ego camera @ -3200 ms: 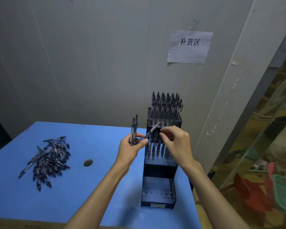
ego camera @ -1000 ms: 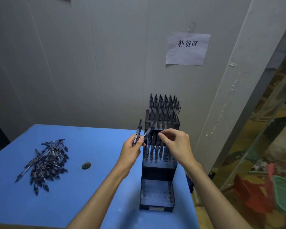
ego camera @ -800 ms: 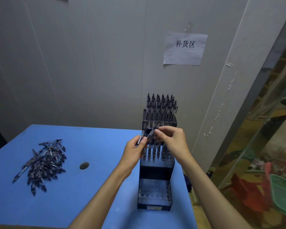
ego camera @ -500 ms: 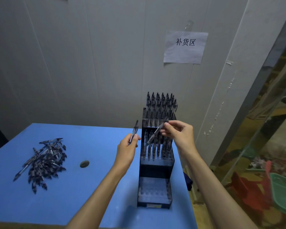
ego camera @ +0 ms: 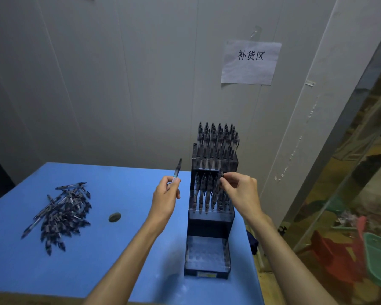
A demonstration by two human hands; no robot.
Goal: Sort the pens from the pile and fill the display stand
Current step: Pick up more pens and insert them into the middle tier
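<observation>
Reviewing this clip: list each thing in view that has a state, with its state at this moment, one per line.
Left hand: grips one spare pen, upright, left of the stand.
Right hand: pinches the top of a pen at the middle tier.
Display stand: top tier full, middle tier partly filled, bottom tier empty.
Pen pile: loose on the blue table, untouched.
Paper sign: stuck on the wall.

The scene is dim, with soft, cool light falling from above. The matte blue tabletop (ego camera: pixel 119 256) carries a faint sheen and a soft shadow beside the tall black tiered pen stand (ego camera: pixel 209 225). Wide-angle distortion bends the pale panelled wall (ego camera: pixel 119 84) at the edges; fine detail is smeared and noisy
</observation>
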